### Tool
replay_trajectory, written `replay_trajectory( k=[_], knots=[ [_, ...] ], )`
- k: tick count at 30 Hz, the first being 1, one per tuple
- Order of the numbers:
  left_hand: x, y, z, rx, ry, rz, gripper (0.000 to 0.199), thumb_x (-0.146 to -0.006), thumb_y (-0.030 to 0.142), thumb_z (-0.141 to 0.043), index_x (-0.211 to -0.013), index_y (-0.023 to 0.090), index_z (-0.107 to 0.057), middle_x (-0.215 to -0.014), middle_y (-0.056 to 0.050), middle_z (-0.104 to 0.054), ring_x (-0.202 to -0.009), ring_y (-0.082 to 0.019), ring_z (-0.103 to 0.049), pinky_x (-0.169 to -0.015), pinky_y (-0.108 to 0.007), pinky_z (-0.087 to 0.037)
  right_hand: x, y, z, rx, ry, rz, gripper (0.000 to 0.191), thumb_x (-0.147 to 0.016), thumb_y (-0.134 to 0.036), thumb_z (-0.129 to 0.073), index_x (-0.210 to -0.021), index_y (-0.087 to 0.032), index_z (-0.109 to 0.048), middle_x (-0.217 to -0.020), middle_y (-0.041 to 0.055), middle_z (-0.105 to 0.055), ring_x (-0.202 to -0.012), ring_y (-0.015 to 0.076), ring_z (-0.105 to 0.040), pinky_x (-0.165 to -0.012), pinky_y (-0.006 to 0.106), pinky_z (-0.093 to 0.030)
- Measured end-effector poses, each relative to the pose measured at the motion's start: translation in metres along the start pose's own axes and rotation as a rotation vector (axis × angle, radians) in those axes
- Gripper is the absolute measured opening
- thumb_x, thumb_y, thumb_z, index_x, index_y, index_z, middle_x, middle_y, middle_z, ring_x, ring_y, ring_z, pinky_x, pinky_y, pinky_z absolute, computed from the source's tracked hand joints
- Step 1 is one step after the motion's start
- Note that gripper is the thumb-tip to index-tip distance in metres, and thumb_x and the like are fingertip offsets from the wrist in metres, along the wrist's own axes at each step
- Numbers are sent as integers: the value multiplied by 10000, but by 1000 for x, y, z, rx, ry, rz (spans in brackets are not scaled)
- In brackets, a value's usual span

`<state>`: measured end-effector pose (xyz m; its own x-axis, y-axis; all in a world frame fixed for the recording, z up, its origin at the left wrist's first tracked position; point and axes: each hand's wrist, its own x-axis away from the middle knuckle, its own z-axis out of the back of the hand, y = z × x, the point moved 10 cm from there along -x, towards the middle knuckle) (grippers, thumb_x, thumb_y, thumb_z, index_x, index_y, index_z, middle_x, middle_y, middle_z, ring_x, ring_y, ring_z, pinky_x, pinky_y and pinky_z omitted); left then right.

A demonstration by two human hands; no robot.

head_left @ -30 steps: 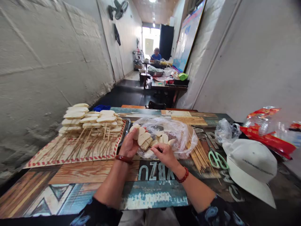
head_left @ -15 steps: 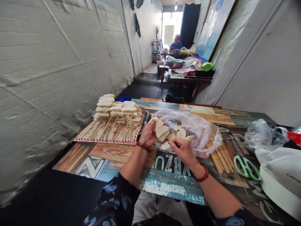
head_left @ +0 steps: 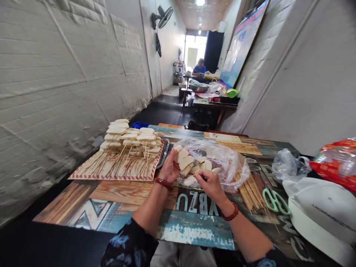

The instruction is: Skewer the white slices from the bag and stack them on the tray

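My left hand (head_left: pixel 170 167) is closed round a few pale, oval food slices (head_left: pixel 185 161), held over a clear plastic bag (head_left: pixel 225 157). My right hand (head_left: pixel 208 181) is pinched just right of them, thumb and forefinger together; whatever it grips is too thin or hidden to make out. More loose slices (head_left: pixel 205 165) lie in the bag's opening between and beyond my hands. To the left, skewered slices (head_left: pixel 130 137) are stacked on a tray lined with red-striped paper (head_left: pixel 83 168), their sticks pointing toward me.
Bamboo skewers (head_left: pixel 251 194) lie right of the bag, beside green-handled scissors (head_left: pixel 275 200). A white cap (head_left: pixel 319 211), a crumpled clear bag (head_left: pixel 287 165) and a red package (head_left: pixel 338 159) occupy the table's right side. A person in blue (head_left: pixel 199 68) sits at a far table.
The camera view has tilted up and turned slightly right, showing more of the ceiling and the red package. Both hands keep nearly the same pose at the slices.
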<state>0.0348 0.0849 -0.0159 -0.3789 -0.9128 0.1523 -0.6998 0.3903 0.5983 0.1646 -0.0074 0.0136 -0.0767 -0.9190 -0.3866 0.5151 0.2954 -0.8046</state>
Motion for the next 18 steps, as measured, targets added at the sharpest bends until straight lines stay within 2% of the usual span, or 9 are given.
replay_trajectory(
  k=[3, 6, 9, 12, 15, 18],
  knots=[
    [-1, 1, -2, 46, -48, 17, 459, -929, 542, -534, -1156, 153, -618, -910, -89, -740, -803, -208, -724, -726, -336, -595, -3, 2, 13, -27, 74, -35, 290, -864, -377, -566, -672, -187, -673, -604, 16, -636, -562, 146, -533, -557, 268, -408],
    [-2, -3, 3, 63, -8, 42, 365, -951, 488, -525, -1085, 158, -603, -848, -65, -728, -734, -171, -715, -688, -294, -586, -7, -2, 24, -64, 115, -87, 295, -853, -390, -570, -670, -183, -673, -571, 6, -598, -536, 138, -503, -520, 258, -383],
    [-1, -13, 1, 28, -5, 81, 297, -959, 410, -534, -1084, 150, -604, -905, -92, -733, -746, -178, -718, -697, -298, -584, -14, -22, 21, -120, 71, -115, 291, -839, -402, -589, -685, -175, -686, -538, -11, -552, -510, 123, -462, -487, 242, -351],
    [1, -22, -2, 1, -11, 89, 234, -922, 333, -593, -1034, 130, -625, -882, -104, -725, -694, -167, -697, -651, -269, -565, -26, -55, 2, -219, -17, -130, 286, -831, -410, -598, -719, -168, -701, -539, -21, -539, -488, 106, -439, -472, 230, -343],
    [3, -27, -4, 17, -20, 66, 151, -893, 295, -634, -906, 145, -617, -715, -33, -658, -571, -119, -608, -544, -218, -501, -42, -87, -25, -337, -47, -148, 276, -808, -418, -628, -726, -164, -695, -572, -13, -557, -500, 98, -446, -463, 218, -344],
    [6, -25, -8, 31, -72, 19, 200, -938, 373, -578, -908, 179, -616, -789, -32, -652, -685, -119, -620, -603, -202, -502, -65, -105, -63, -477, -68, -191, 269, -770, -431, -683, -738, -164, -686, -581, -28, -541, -481, 76, -409, -433, 201, -308]
  ],
)
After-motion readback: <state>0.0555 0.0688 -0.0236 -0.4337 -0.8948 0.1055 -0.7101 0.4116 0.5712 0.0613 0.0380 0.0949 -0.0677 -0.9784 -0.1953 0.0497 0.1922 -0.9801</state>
